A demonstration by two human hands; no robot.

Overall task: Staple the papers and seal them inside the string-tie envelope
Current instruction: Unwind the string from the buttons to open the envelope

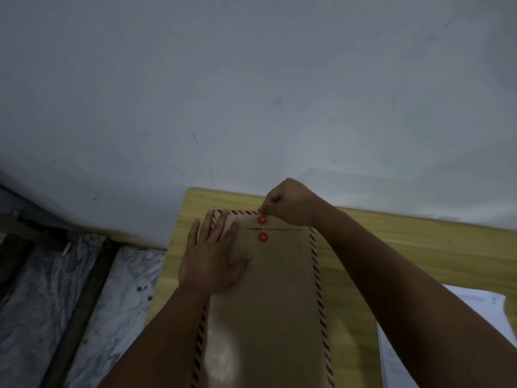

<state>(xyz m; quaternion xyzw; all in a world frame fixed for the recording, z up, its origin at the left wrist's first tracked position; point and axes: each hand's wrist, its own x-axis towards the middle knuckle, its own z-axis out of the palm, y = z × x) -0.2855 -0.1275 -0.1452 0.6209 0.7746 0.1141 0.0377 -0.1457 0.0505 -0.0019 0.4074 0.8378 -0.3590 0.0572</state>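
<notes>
A yellow-green wooden table [419,236] sits pushed up against a pale grey wall [251,79], its far edge touching the wall. The wall is scuffed, with a short dark mark [194,137] left of centre. Down on the left, a marbled grey-and-white floor [117,303], crossed by dark strips [81,312] running toward the wall. Dim light throughout.
</notes>
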